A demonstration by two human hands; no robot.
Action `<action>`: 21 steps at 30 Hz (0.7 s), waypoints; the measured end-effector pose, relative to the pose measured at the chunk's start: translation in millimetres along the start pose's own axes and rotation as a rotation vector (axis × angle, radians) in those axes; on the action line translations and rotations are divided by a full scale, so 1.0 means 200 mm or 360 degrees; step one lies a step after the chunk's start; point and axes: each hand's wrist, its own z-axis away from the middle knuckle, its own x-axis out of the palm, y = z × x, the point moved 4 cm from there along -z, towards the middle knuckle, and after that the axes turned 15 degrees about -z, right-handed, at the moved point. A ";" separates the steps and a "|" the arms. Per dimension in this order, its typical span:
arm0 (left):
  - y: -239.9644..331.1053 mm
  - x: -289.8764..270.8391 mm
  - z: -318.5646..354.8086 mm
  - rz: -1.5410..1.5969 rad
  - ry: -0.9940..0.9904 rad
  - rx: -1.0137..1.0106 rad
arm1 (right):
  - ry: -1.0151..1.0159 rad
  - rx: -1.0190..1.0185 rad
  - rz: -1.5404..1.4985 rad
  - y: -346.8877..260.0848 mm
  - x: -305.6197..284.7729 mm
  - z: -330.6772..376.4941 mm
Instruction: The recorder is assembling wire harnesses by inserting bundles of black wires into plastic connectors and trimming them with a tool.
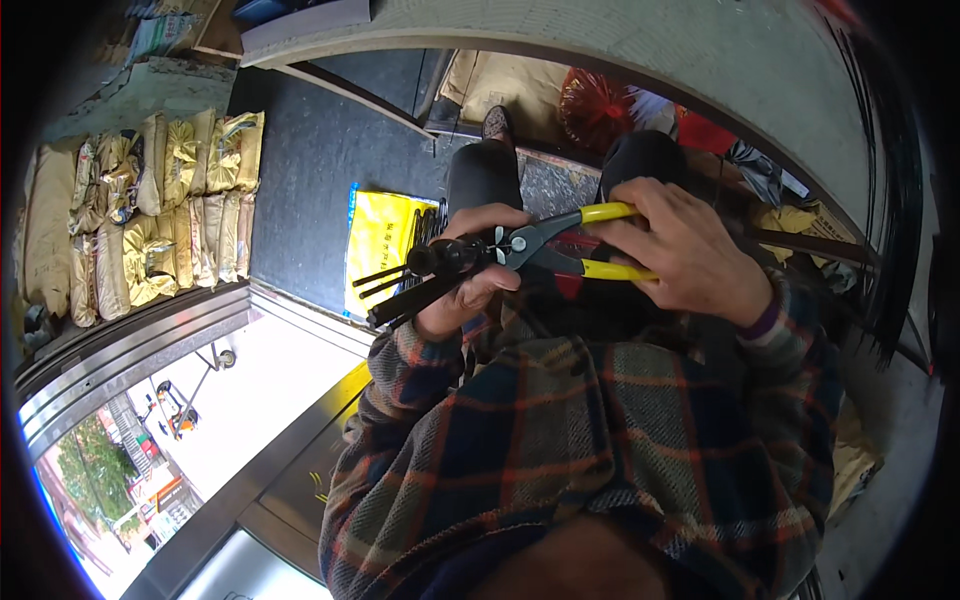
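My right hand (690, 240) grasps the pliers with a grey metal head and yellow-sleeved handles (530, 240), its fingers wrapped over the sleeves, which stand spread apart. My left hand (465, 298) is closed around a dark, rod-like bundle with a rounded black end (450, 258), my thumb below and my fingers above. The plier head meets the bundle right at that grip, above my lap; whether the jaws bite on anything there, I cannot tell.

What worries me is how near my left thumb and fingertips sit to the plier head. If the bundle rolled in my palm while I squeezed, the jaws could slide off and nip skin. The rods poke out past my hand to the left without support, so a hard twist of the pliers could lever them round and loosen my hold. With the handles this wide, a sleeve could also slip from my fingers. Anything dropped could land between my dark-trousered legs (485, 180), or near the bright yellow plastic packet with dark print (375, 240) lying on the dark floor (305, 190) beyond my left hand.
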 end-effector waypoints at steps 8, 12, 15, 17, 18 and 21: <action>-0.05 -0.03 0.02 0.0004 0.0202 -0.0098 | 0.0084 -0.0112 0.0342 -0.01 -0.08 -0.12; -0.05 -0.02 -0.01 -0.0077 0.0384 0.0077 | 0.0437 -0.0155 0.0127 0.03 0.12 -0.07; -0.08 -0.03 -0.03 -0.0161 0.0537 -0.0178 | 0.0643 -0.0026 -0.0038 0.04 0.18 -0.04; -0.02 -0.03 -0.06 -0.0130 0.0473 -0.0256 | 0.0441 -0.0067 -0.0084 0.05 0.06 -0.05; -0.01 -0.03 -0.06 -0.0121 0.0429 -0.0330 | 0.0241 -0.0136 -0.0141 0.04 0.00 -0.08; 0.07 -0.04 -0.08 -0.0095 0.0441 -0.0309 | -0.0474 0.0393 -0.1164 0.06 -0.10 -0.10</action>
